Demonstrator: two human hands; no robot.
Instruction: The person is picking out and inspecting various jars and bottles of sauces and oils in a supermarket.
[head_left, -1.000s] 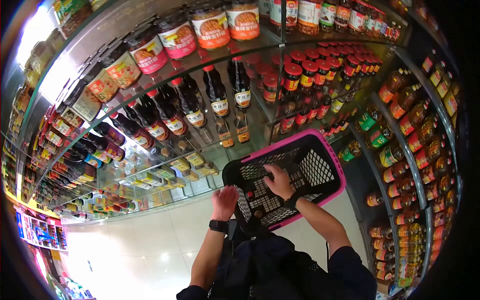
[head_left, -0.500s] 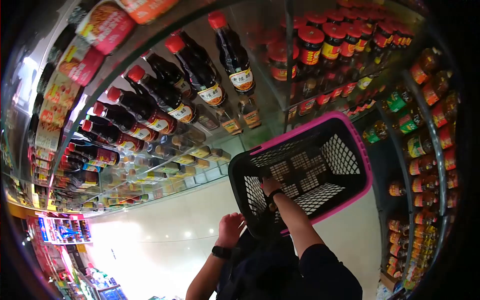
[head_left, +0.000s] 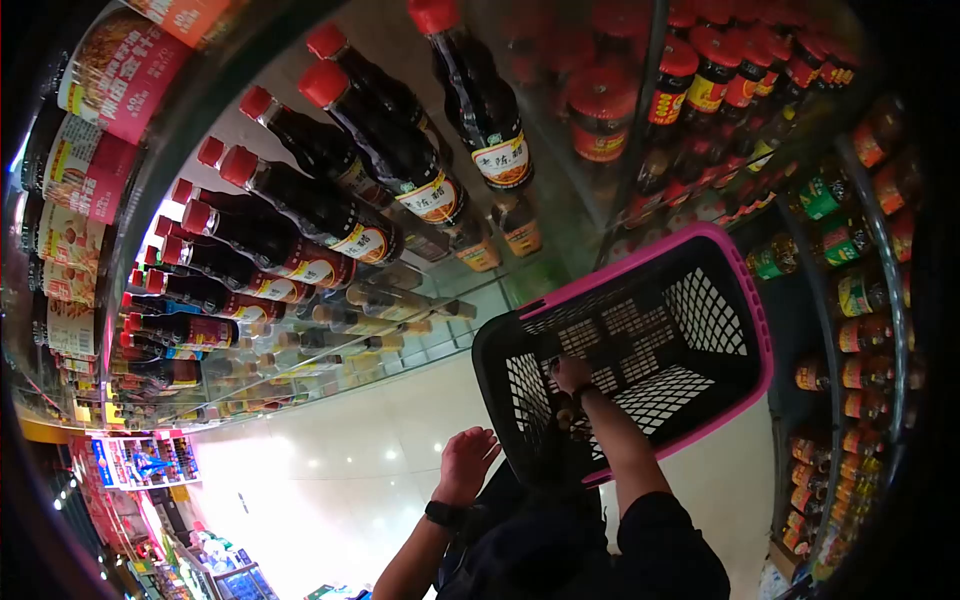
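Observation:
A black plastic shopping basket (head_left: 752,295) with a pink rim and lattice walls is tilted in front of me. My right hand (head_left: 573,375) reaches over the basket's opening with its fingers closed. What it grips is dark and I cannot make it out. Small brownish round things (head_left: 568,415) show below that wrist, too dim to name. Just outside the basket's left end, my left hand (head_left: 467,463) is empty, its fingers apart and slightly bent. A black band (head_left: 445,514) circles my left wrist.
Dark sauce bottles (head_left: 400,150) with red caps stand on a glass shelf at upper left. Red-lidded jars (head_left: 712,68) fill the shelf at upper right. Oil-like bottles (head_left: 865,340) line the right racks, and cup-shaped packages (head_left: 90,165) the far left. Pale floor tiles (head_left: 340,440) lie below.
The view has shifted closer to the shelf, so its bottles look larger. The basket and both hands sit slightly further right in the view. My right hand stays over the basket.

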